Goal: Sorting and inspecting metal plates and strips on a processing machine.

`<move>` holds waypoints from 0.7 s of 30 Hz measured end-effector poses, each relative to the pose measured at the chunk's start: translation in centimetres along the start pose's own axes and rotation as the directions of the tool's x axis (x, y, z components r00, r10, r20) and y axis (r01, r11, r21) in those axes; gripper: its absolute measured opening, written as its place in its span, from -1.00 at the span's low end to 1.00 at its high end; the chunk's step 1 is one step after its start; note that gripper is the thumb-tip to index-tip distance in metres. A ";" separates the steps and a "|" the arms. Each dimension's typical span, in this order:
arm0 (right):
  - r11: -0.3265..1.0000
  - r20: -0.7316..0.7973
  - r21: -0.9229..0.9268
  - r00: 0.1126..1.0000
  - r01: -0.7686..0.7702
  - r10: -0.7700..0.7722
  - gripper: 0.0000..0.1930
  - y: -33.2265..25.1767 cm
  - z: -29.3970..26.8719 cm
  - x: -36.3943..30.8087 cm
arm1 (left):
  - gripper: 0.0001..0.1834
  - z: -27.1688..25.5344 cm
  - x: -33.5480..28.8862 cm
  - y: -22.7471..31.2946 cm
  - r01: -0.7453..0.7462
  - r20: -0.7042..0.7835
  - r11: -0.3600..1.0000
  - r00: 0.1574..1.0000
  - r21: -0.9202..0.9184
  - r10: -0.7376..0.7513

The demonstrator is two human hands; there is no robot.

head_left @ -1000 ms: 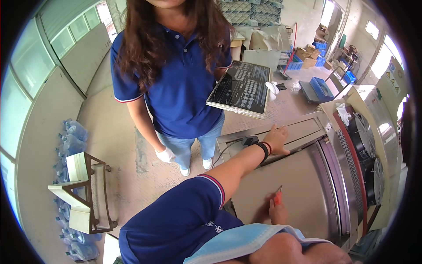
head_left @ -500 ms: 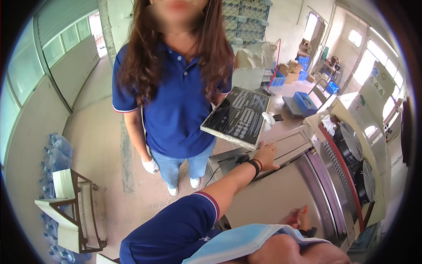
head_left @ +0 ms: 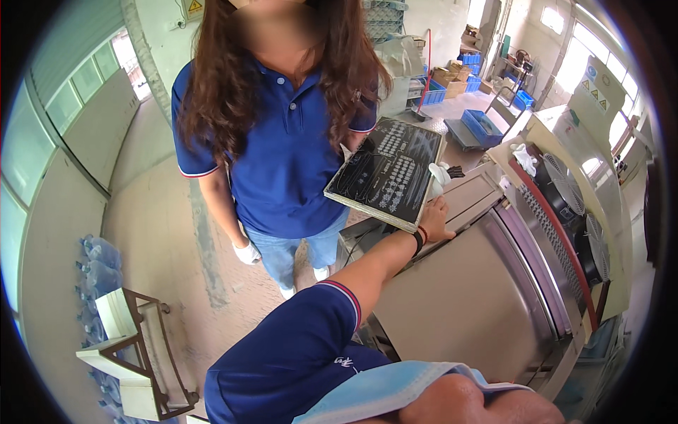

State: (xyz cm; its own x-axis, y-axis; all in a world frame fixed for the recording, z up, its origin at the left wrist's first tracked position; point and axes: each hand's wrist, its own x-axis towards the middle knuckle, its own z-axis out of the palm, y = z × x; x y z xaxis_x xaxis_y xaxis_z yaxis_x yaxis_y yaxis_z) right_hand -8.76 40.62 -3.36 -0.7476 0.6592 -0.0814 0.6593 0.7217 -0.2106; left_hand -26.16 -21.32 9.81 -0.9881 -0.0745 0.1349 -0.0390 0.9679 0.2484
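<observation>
My left hand (head_left: 436, 220) reaches forward and rests flat on the top edge of a stainless steel machine (head_left: 466, 297), fingers spread, with a dark band on the wrist. Its fingertips sit just under the lower corner of a black flat tray (head_left: 385, 173) with rows of small pale parts. A co-worker in a blue polo shirt (head_left: 282, 162) stands facing me and holds that tray tilted with a white-gloved hand (head_left: 439, 173). The co-worker's other gloved hand (head_left: 247, 252) hangs at the side. My right hand is out of view.
The machine has a red belt and round fan grilles (head_left: 572, 233) on its right side. Blue crates (head_left: 482, 127) and cardboard boxes stand behind. A wooden rack (head_left: 134, 353) and packed water bottles (head_left: 99, 261) are on the floor at the left.
The co-worker has stepped closer with the tray. My left hand stayed on the machine top. My right hand, low on the machine front earlier, has dropped out of view.
</observation>
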 end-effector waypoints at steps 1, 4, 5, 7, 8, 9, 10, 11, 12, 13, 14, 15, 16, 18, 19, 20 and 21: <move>1.000 -0.012 0.001 1.000 0.019 -0.019 -0.47 0.4 -0.3 -1.0 | -0.01 -0.1 -0.1 0.0 0.003 0.009 0.999 1.000 -0.047 -0.002; 0.998 0.062 -0.025 0.996 -0.064 0.066 -0.50 -2.5 -4.9 -8.1 | -0.03 -0.9 -0.4 0.4 0.003 0.033 0.992 0.999 -0.123 0.001; 0.996 0.089 -0.033 0.992 -0.088 0.090 -0.52 -3.6 -6.4 -10.1 | -0.05 -1.2 -0.5 0.6 0.008 0.042 0.987 0.999 -0.159 -0.001; 0.991 0.152 -0.030 0.980 -0.128 0.131 -0.54 -6.0 -8.8 -13.4 | -0.07 -1.3 -0.4 0.6 0.022 0.072 0.976 0.997 -0.215 -0.007; 0.990 0.181 -0.024 0.973 -0.142 0.144 -0.55 -7.0 -9.7 -14.6 | -0.09 -1.2 -0.4 0.6 0.040 0.100 0.962 0.995 -0.269 -0.014; 0.988 0.207 -0.016 0.966 -0.156 0.156 -0.56 -7.8 -10.5 -15.7 | -0.09 -0.9 -0.3 0.5 0.043 0.098 0.962 0.995 -0.269 -0.017; 0.986 0.226 -0.016 0.960 -0.164 0.163 -0.57 -8.4 -10.9 -16.5 | -0.10 -0.4 -0.2 0.3 0.035 0.056 0.960 0.998 -0.278 -0.020; 0.985 0.239 -0.022 0.956 -0.169 0.169 -0.58 -8.7 -11.3 -17.1 | -0.10 -0.1 -0.2 0.2 0.025 0.013 0.957 1.000 -0.288 -0.022; 0.986 0.236 -0.023 0.957 -0.168 0.168 -0.58 -8.2 -10.9 -17.0 | -0.10 0.3 -0.1 0.1 0.025 0.012 0.956 1.000 -0.291 -0.023; 0.992 0.184 -0.051 0.975 -0.113 0.121 -0.55 -7.3 -9.9 -16.8 | -0.09 0.6 0.0 -0.1 0.001 -0.025 0.952 1.000 -0.305 -0.009; 0.995 0.134 -0.084 0.988 -0.060 0.071 -0.50 -6.8 -9.3 -16.7 | -0.08 1.0 0.1 -0.2 -0.022 -0.060 0.948 0.998 -0.317 0.003; 0.995 0.137 -0.084 0.988 -0.054 0.065 -0.50 -8.0 -10.6 -17.8 | -0.08 1.5 0.1 -0.5 -0.016 -0.061 0.949 0.998 -0.315 -0.003; 0.977 0.259 0.149 0.960 -0.151 0.109 -0.54 -10.3 -13.0 -20.0 | -0.08 1.9 0.1 -0.7 -0.036 -0.136 0.956 0.991 -0.290 -0.004; 0.892 0.380 0.358 0.916 -0.277 0.132 -0.58 -10.9 -14.0 -21.4 | -0.08 2.1 0.0 -0.5 -0.063 -0.207 0.962 0.978 -0.267 0.007; 0.889 0.348 0.390 0.932 -0.240 0.099 -0.62 -10.1 -13.4 -21.4 | -0.07 2.1 0.1 -0.4 -0.068 -0.195 0.957 0.981 -0.283 0.012; 0.884 0.316 0.421 0.947 -0.202 0.066 -0.65 -10.1 -13.4 -21.9 | -0.06 2.1 0.0 -0.4 -0.072 -0.183 0.952 0.983 -0.298 0.017; 0.884 0.317 0.421 0.946 -0.203 0.066 -0.65 -10.3 -13.8 -22.2 | -0.06 2.0 -0.1 -0.4 -0.072 -0.182 0.952 0.983 -0.297 0.018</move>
State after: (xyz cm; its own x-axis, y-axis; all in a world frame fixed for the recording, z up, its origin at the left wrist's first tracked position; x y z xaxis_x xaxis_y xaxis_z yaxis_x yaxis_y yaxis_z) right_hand 2.18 21.47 14.01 -0.6889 0.6046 -0.3998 0.7010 0.4156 -0.5795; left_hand -26.38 -21.26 7.73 -0.9451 -0.0997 0.3112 0.0782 0.8556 0.5117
